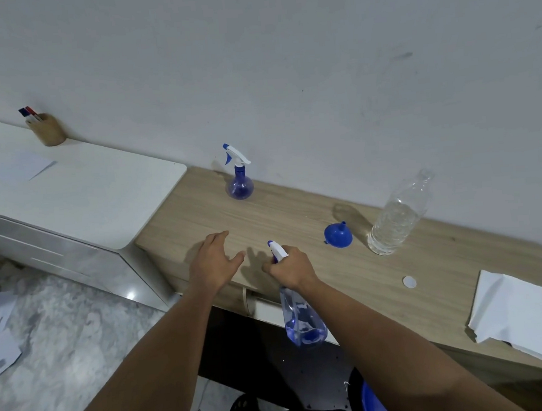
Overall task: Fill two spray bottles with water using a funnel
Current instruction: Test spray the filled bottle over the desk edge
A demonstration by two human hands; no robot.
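My right hand (288, 270) grips the near spray bottle (301, 318) by its neck, off the counter (412, 279) edge. My left hand (214, 264) hovers open. I should set it upright left of the funnel (337, 235), then unscrew.

Right hand (291, 268) grips spray bottle (301, 318) neck; left hand (214, 262) open beside it.

Funnel (338, 235) on desk (296, 213), left of water bottle (395, 219).
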